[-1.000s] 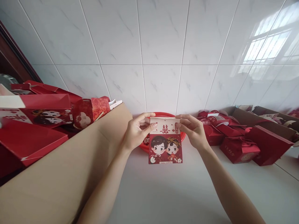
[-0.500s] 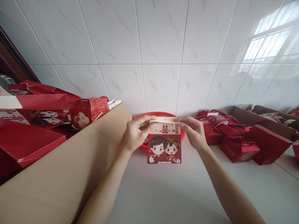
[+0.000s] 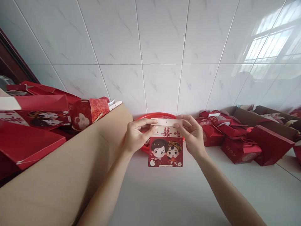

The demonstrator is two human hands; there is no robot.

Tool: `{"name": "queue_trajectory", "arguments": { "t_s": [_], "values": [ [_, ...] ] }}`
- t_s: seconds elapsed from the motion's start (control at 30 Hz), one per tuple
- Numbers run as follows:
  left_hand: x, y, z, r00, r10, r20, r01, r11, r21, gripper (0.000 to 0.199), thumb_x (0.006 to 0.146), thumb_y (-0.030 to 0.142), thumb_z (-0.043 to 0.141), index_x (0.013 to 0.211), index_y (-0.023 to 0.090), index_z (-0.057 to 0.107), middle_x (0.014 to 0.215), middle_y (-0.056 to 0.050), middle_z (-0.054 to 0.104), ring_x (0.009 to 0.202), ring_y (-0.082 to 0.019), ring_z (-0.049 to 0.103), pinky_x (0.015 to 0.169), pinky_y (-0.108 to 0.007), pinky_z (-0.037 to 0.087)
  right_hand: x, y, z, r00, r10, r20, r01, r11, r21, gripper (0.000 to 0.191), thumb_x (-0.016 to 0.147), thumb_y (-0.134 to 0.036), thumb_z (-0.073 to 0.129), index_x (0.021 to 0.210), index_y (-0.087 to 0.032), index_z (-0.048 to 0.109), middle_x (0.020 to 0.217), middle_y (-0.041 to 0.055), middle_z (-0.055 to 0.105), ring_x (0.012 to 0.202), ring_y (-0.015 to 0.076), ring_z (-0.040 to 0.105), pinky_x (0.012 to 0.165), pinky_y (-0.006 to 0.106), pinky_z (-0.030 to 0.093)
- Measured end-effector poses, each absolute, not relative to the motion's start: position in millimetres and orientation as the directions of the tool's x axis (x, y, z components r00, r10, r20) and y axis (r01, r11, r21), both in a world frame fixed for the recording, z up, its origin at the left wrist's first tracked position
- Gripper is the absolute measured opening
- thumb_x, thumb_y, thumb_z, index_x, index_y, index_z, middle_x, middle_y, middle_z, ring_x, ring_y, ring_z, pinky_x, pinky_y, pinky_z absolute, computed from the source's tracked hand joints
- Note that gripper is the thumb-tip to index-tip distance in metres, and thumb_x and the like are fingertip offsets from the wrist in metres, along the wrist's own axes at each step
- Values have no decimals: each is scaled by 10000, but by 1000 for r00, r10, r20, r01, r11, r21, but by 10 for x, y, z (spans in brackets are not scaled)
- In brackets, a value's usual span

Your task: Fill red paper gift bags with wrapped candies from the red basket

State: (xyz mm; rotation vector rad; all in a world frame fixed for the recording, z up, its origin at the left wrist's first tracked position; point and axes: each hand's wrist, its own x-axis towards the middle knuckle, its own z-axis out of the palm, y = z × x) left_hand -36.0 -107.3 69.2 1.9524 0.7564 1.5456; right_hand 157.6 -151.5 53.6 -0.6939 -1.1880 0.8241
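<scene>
Between my hands hangs a red and white paper gift bag (image 3: 166,150) printed with two cartoon figures and a red double character. Its white top flap (image 3: 166,122) has a small hole in the middle. My left hand (image 3: 138,133) pinches the top left corner between thumb and fingers. At the top right corner, my right hand (image 3: 191,133) grips the same bag, its thumb on the front. Behind the bag a red plastic basket (image 3: 152,115) shows its rim; its contents are mostly hidden.
On the left, a large cardboard box (image 3: 94,150) holds several red gift boxes (image 3: 44,102). Several red boxes (image 3: 242,150) stand on the white surface (image 3: 164,197) at right, near more open cardboard boxes (image 3: 256,121). A tiled wall (image 3: 162,37) rises behind.
The white top flap now faces me flatter and shows more of its surface. My right thumb and fingers have shifted slightly left along the bag's top edge.
</scene>
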Motion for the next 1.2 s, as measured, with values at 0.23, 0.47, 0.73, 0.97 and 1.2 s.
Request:
{"name": "queue_trajectory", "arguments": {
  "t_s": [0.23,0.47,0.73,0.97,1.2],
  "values": [
    [-207,-1130,686,89,862,499,-110,-489,865,413,807,498,734,1082,190,721,748,-14,701,681,-167,653,646,-269,536,1471,-1587,537,303,767,566,-109,618,-779,210,857,-338,722,1041,-285,635,716,-26,593,658,159,557,596,297,476],
    [-43,-1272,600,113,840,531,-73,-526,847,396,909,530,615,711,187,608,632,26,519,608,-119,483,588,-234,418,1350,-1604,479,398,748,531,-99,611,-786,191,876,-316,667,1053,-250,635,924,28,662,805,188,624,725,341,525],
    [-24,-1323,600,114,824,555,-30,-556,831,360,949,502,563,794,183,626,677,16,540,644,-124,480,617,-231,435,1334,-1621,480,376,757,535,-70,598,-798,209,890,-331,627,1084,-256,628,1014,48,692,947,229,652,799,364,540],
    [-31,-1331,586,108,844,526,-46,-524,851,356,939,512,575,900,178,690,664,13,551,611,-129,496,575,-240,437,1377,-1616,490,294,837,462,-67,500,-864,285,893,-471,651,774,-218,595,685,-13,577,644,150,531,613,277,476],
    [-27,-1311,581,63,856,512,-129,-502,855,416,960,553,520,1003,201,737,766,-35,675,710,-184,625,628,-275,503,1371,-1627,514,286,837,466,-80,505,-859,294,882,-491,652,778,-222,596,697,-15,577,658,154,533,623,275,486]
  ]
}}
